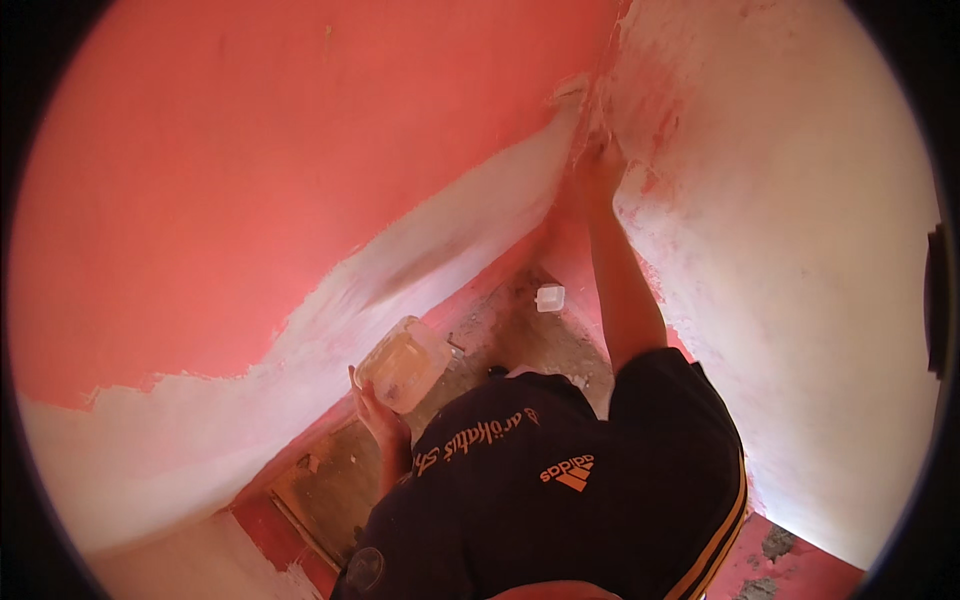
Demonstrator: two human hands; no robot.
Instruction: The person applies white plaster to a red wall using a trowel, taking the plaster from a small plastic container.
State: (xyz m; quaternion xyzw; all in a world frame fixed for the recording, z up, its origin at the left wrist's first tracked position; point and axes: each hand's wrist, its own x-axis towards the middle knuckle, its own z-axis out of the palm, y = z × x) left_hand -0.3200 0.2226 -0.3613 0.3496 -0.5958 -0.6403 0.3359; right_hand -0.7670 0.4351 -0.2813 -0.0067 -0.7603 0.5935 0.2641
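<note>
My left hand (378, 408) supports a translucent plastic tub (405, 365) from its side and underneath, with fingers along its edge. Pale matter seems to be inside the tub, but its kind is unclear. My right arm is stretched up to the corner where two walls meet. There my right hand (602, 165) is closed against the surface, and whatever it grips is too small and dim to name. Around it the right wall (790, 230) is whitish with red smears. The left wall (250, 170) is red, with a rough whitish band (450, 230) along its lower part.
A small white plastic container (550, 297) stands on the dirty floor (520, 335) near the corner. At the lower left a long thin strip (305, 530) lies along the floor. A dark object (938, 300) shows at the far right edge. Both walls close in on the corner.
</note>
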